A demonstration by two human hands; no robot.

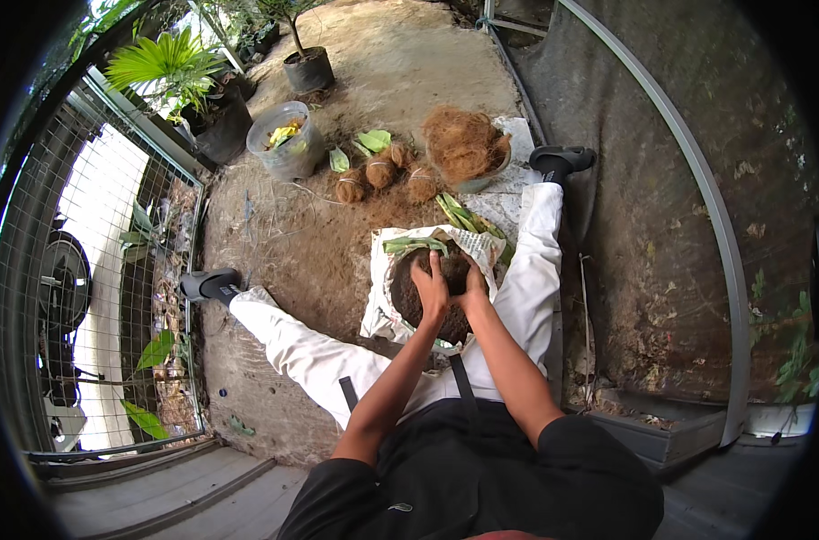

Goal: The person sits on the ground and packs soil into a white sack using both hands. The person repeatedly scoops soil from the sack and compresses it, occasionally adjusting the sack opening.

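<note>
Between my spread legs stands an open white sack of dark soil. My left hand and my right hand cup a clump of dark soil from both sides, inside the sack's mouth. The fingers point away from me and the wrists are close together. A cut green leaf piece lies across the far edge of the soil, by my left fingertips. Long green and yellowish leaf pieces lie on the ground just beyond the sack.
Beyond the sack sit several fibre-wrapped balls tied with string, loose green leaves, a tub heaped with brown coconut fibre and a clear plastic bucket. Potted plants stand farther off. Wire mesh borders the left, a metal-framed dark sheet the right.
</note>
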